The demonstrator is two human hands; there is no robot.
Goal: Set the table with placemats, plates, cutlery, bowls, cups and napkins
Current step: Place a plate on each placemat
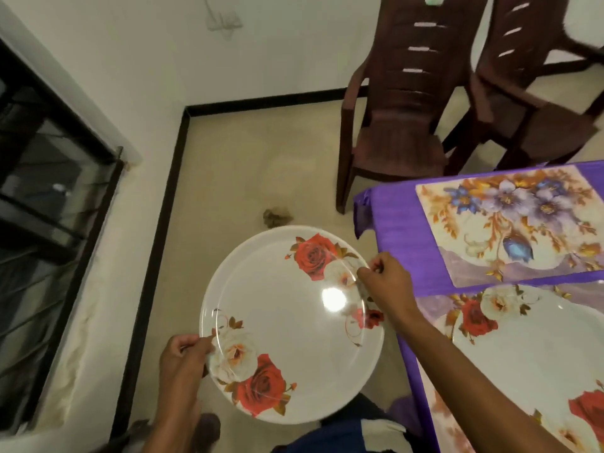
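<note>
A pale floor with a black skirting runs beside a table draped in purple, where one rose-printed plate lies on a floral placemat. Off the table's edge, over the floor, a round white plate with red and cream roses is held level. The left hand pinches its near-left rim and the right hand pinches its far-right rim.

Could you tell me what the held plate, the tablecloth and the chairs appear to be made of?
Held plate: glossy white with printed roses and a sharp light glare, so glazed ceramic or melamine; which one is unclear. Tablecloth: purple, shiny, with fine folds at the corner, probably satin-like fabric or thin plastic sheet. Chairs: brown moulded plastic, judging by the one-piece slotted backs.
</note>
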